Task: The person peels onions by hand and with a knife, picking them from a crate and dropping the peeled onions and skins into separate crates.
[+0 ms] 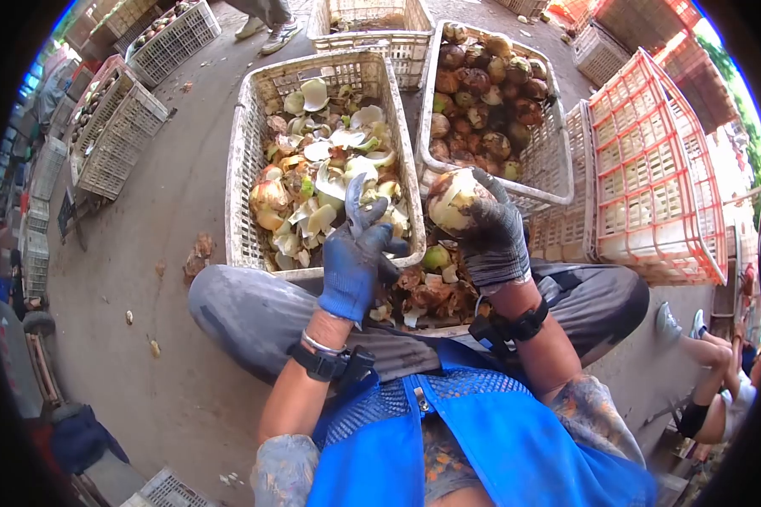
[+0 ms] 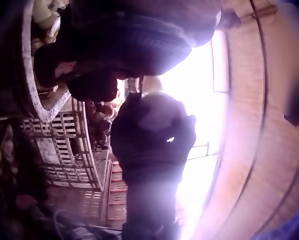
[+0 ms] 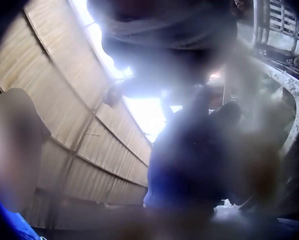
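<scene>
At nine o'clock, past the bent left knee (image 1: 237, 304), open ground (image 1: 144, 279) leaves a way through. Crate rims (image 1: 235, 169) bar low passage at eleven and one; the raised onion (image 1: 452, 201) narrows the gap between. Upended crates (image 1: 643, 169) block two o'clock.

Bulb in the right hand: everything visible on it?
The bulb is round and onion-like, mostly pale cream with yellow-brown patches, apparently partly peeled. The right hand, in a dark, grimy glove, grips it from the right, fingers curled against it. It is held up by the near ends of the peelings crate and the bulb crate; rim contact is unclear.
</scene>
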The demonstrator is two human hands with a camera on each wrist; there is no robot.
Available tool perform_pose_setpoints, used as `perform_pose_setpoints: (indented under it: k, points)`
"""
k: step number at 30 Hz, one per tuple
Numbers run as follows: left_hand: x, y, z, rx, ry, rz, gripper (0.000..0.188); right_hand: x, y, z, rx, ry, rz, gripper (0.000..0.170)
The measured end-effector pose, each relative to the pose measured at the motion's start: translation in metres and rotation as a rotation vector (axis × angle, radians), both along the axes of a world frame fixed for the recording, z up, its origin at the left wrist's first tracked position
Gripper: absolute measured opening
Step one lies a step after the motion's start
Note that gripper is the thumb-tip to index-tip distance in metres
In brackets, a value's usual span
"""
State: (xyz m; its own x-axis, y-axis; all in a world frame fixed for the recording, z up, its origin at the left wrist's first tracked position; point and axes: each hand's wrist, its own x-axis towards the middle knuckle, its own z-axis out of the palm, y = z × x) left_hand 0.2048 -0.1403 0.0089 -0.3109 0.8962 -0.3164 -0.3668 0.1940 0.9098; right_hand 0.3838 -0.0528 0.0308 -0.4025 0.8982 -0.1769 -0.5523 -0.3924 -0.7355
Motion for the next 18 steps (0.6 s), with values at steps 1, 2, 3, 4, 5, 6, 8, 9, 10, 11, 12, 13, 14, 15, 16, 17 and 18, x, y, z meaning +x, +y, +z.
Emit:
perform_pose_setpoints:
  k: [1, 2, 3, 4, 5, 6, 8, 9, 10, 11, 12, 13, 14, 15, 16, 17, 18]
  points:
    - [0.003, 0.0, 0.007, 0.138, -0.053, 0.049, 0.05, 0.0, 0.005, -0.004, 0.022, -0.053, -0.003, 0.064]
    - [0.004, 0.003, 0.008, 0.144, -0.049, 0.056, 0.05, -0.002, 0.007, -0.004, 0.042, -0.108, -0.006, 0.065]
    - [0.006, 0.004, 0.007, 0.19, 0.086, 0.04, 0.052, -0.004, 0.005, 0.0, 0.112, -0.228, -0.009, 0.068]
    - [0.008, 0.005, 0.004, 0.233, 0.221, 0.023, 0.055, -0.007, 0.003, 0.001, 0.112, -0.224, 0.0, 0.068]
    - [0.016, 0.013, -0.002, 0.259, 0.113, 0.085, 0.046, -0.009, 0.003, 0.001, 0.224, -0.357, 0.024, 0.071]
    - [0.012, 0.013, -0.005, 0.259, 0.121, 0.093, 0.046, -0.012, 0.003, 0.001, 0.34, -0.487, 0.046, 0.074]
    - [0.003, 0.016, -0.004, 0.092, -0.067, 0.071, 0.036, -0.009, 0.007, -0.003, 0.283, -0.339, 0.111, 0.079]
    - [0.001, 0.018, 0.009, 0.089, -0.053, 0.131, 0.022, -0.009, 0.006, -0.003, 0.288, -0.259, 0.145, 0.081]
    - [-0.001, 0.016, 0.025, 0.091, -0.046, 0.131, 0.022, -0.01, 0.006, -0.003, 0.292, -0.18, 0.178, 0.082]
    - [-0.003, 0.015, 0.043, 0.072, -0.053, 0.136, 0.022, -0.01, 0.005, -0.002, 0.208, -0.13, 0.228, 0.089]
    - [-0.004, 0.014, 0.052, 0.051, -0.06, 0.137, 0.023, -0.01, 0.005, 0.001, 0.207, -0.126, 0.22, 0.089]
    - [-0.004, 0.015, 0.05, 0.17, -0.008, 0.212, 0.023, -0.01, 0.005, 0.007, 0.149, -0.223, 0.309, 0.09]
    - [-0.005, 0.017, 0.048, 0.171, -0.004, 0.205, 0.023, -0.009, 0.006, 0.01, 0.09, -0.321, 0.399, 0.091]
    - [-0.005, 0.016, 0.045, 0.201, 0.212, 0.158, 0.021, -0.008, 0.004, -0.007, 0.073, -0.192, 0.372, 0.081]
    - [-0.005, 0.013, 0.043, 0.229, 0.428, 0.103, 0.02, -0.006, 0.001, -0.024, 0.054, -0.063, 0.339, 0.071]
    - [-0.006, 0.009, 0.049, 0.211, 0.436, 0.074, 0.015, -0.011, -0.002, -0.021, -0.05, -0.019, 0.317, 0.073]
    - [-0.007, 0.01, 0.048, 0.212, 0.441, 0.067, 0.015, -0.018, -0.003, -0.017, -0.149, 0.026, 0.299, 0.076]
